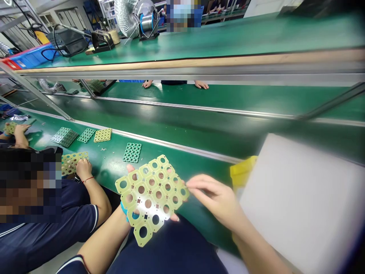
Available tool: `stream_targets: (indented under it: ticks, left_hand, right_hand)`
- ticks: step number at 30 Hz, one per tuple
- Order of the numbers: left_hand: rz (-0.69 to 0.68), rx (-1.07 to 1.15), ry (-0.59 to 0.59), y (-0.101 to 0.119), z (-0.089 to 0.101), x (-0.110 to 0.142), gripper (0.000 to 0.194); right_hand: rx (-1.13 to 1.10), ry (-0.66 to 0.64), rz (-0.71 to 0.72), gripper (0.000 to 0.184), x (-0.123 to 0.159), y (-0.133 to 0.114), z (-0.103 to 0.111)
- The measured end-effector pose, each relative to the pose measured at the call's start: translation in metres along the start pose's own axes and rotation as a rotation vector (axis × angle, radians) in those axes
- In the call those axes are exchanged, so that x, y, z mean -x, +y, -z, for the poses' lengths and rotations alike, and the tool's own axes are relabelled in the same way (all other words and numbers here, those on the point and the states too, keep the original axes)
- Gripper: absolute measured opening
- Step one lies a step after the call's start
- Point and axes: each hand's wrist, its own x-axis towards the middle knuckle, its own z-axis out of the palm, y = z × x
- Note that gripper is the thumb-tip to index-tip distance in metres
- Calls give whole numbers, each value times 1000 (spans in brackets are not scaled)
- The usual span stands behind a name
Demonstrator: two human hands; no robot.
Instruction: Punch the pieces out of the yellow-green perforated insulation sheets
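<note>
A pale yellow-green perforated panel (151, 196) of linked hexagonal cells with round holes is held over my lap. My left hand (134, 211) grips it from beneath, fingers showing through the holes and at its edges. My right hand (216, 198) reaches in from the right, with fingertips pinched together at the panel's right edge; whatever small thing they hold is too small to make out.
Green bench (199, 167) with a dark conveyor belt (171, 121) behind it. A green perforated panel (132, 152) and similar stacks (85, 136) lie to the left. White foam block (302, 201) and yellow bin (242, 171) at right. A co-worker's hand (83, 169) works a panel at left.
</note>
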Motion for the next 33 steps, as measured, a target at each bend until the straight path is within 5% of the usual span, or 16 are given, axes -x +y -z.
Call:
stream_targets:
  ticks: [4, 13, 18, 29, 33]
  left_hand:
    - [42, 64, -8, -4, 14, -3, 101]
    - [-24, 67, -78, -4, 8, -7, 87]
    - [-65, 8, 44, -1, -2, -8, 81]
    - [-110, 121, 211, -12, 8, -6, 87]
    - [-94, 148, 192, -10, 8, -6, 86]
  right_hand:
    - [83, -15, 44, 8, 2, 2, -2]
    - [175, 2, 28, 2, 3, 4, -7]
    - [258, -15, 108, 7, 2, 0, -6]
    - [277, -60, 222, 14, 4, 2, -6]
    - [269, -53, 246, 15, 3, 2, -6]
